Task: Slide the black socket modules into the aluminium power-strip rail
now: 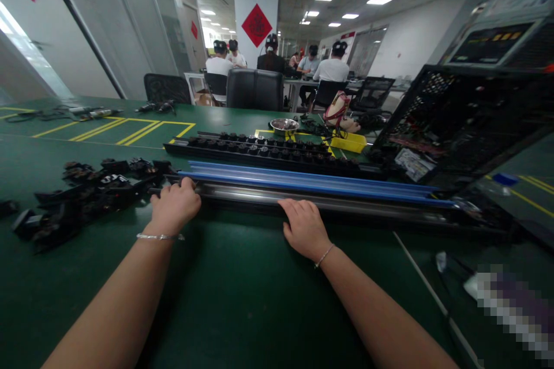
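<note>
A long black metal rail (346, 205) with a shiny inner channel lies across the green table. My left hand (175, 207) is closed over its left end, fingertips on the far side. Further right, my right hand (305, 228) grips the rail's near edge, fingers on top and thumb below. Just behind runs a blue rail (311, 180), parallel to the black one. Left of my left hand lies a pile of black plastic parts (108, 184), some with metal pieces. My fingertips are partly hidden by the rail and my hands.
Behind the blue rail lie black strips (259, 150) set with several small parts. A metal bowl (284, 125) and a yellow tray (348, 142) stand beyond. An open black metal case (415, 121) rises at right. A thin rod (419, 271) lies front right. People sit in the background.
</note>
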### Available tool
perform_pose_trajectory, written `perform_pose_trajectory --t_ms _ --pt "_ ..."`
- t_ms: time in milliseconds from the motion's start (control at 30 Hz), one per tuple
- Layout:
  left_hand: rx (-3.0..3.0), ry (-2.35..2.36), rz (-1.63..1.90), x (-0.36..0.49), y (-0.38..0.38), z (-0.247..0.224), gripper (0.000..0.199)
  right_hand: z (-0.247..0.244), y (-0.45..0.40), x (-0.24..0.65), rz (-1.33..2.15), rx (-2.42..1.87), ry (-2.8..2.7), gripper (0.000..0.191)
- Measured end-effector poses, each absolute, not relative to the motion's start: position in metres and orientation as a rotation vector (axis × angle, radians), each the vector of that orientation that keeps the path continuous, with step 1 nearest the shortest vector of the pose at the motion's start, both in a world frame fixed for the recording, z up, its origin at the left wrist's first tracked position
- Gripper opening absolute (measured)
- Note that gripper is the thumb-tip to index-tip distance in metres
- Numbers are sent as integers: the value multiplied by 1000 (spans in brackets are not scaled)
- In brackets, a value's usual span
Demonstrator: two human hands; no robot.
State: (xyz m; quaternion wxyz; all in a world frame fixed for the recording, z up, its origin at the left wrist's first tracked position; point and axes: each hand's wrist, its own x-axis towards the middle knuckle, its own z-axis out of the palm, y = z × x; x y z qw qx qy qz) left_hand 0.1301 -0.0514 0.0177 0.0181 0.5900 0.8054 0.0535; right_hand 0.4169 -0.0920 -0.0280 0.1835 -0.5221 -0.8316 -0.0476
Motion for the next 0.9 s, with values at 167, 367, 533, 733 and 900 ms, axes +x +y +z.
perform_pose_trajectory --t_ms 167,367,533,733,900 --pt "1645 2510 227 123 -42 21 38 -28 -92 417 -136 -1472 -2342 47" --pt "1474 2675 542 115 -38 10 75 -28 -92 417 -132 -1477 -2341 47" --pt "1539 2617 500 99 -31 -2 67 -28 -92 417 -158 -1488 -2349 47" --pt "1517 2694 651 89 -29 -10 61 -27 -92 417 -169 -1491 -2346 47" --pt "1451 2633 750 79 -29 -13 61 -26 -93 416 -174 -1492 -2346 46"
